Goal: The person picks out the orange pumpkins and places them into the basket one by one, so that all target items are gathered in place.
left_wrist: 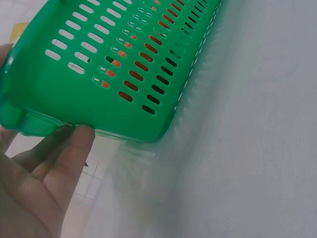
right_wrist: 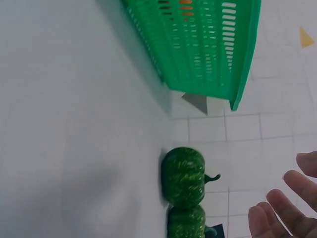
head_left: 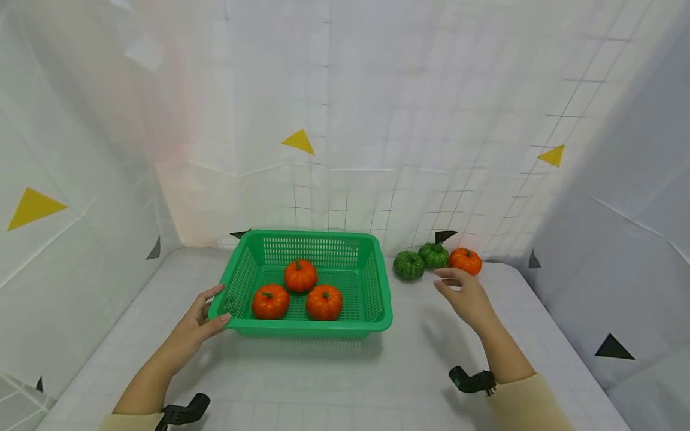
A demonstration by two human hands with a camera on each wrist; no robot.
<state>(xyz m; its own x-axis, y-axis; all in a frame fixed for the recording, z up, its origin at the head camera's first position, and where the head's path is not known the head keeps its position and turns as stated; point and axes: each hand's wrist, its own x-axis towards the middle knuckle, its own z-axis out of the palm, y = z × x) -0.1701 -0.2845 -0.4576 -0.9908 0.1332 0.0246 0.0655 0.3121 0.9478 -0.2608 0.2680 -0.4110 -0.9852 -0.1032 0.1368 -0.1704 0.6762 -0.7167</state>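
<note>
A green plastic basket (head_left: 302, 327) stands on the table with three small orange pumpkins inside: one at the back (head_left: 300, 276), one front left (head_left: 271, 301) and one front right (head_left: 324, 303). My left hand (head_left: 193, 326) grips the basket's rim at its front left corner; the left wrist view shows fingers (left_wrist: 74, 153) against the rim's edge. To the right of the basket, my right hand (head_left: 468, 297) hovers with fingers loosely bent and nothing in them. Just beyond it sit two green pumpkins, one nearer (head_left: 408, 266) and one behind (head_left: 433, 255), beside another orange pumpkin (head_left: 466, 261).
White sheeting with a grid and yellow triangles forms a back wall (head_left: 366, 120) close behind the basket and pumpkins. Side walls (head_left: 636, 227) rise left and right of the white table (head_left: 302, 389). Each wrist wears a black camera mount.
</note>
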